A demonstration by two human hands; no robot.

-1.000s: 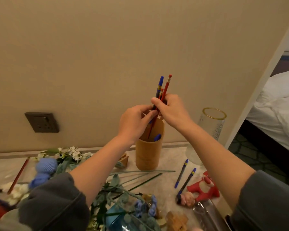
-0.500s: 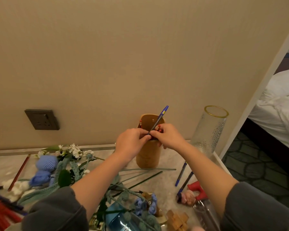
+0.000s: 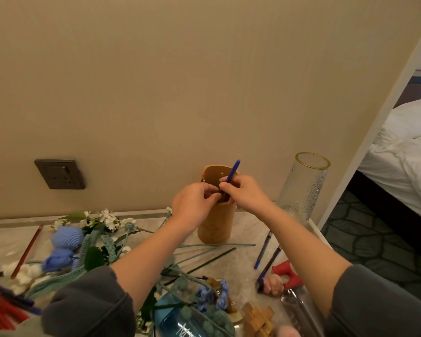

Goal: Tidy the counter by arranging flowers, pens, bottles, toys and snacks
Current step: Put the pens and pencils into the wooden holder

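Fingers (image 3: pixel 225 188) of the right hand (image 3: pixel 244 197) are pinching a blue pen (image 3: pixel 232 171) at the mouth of the bamboo holder (image 3: pixel 215 226), its capped end slanting up and right. Left hand (image 3: pixel 193 205) is curling its fingertips in at the holder's rim, touching the right hand; whether it is gripping anything I cannot tell. Nearer, crocheted flowers (image 3: pixel 63 244) are lying across the marble counter (image 3: pixel 243 261) beside two loose pens (image 3: pixel 263 250). Farther right, a glass vase (image 3: pixel 304 188) is standing upright against the wall.
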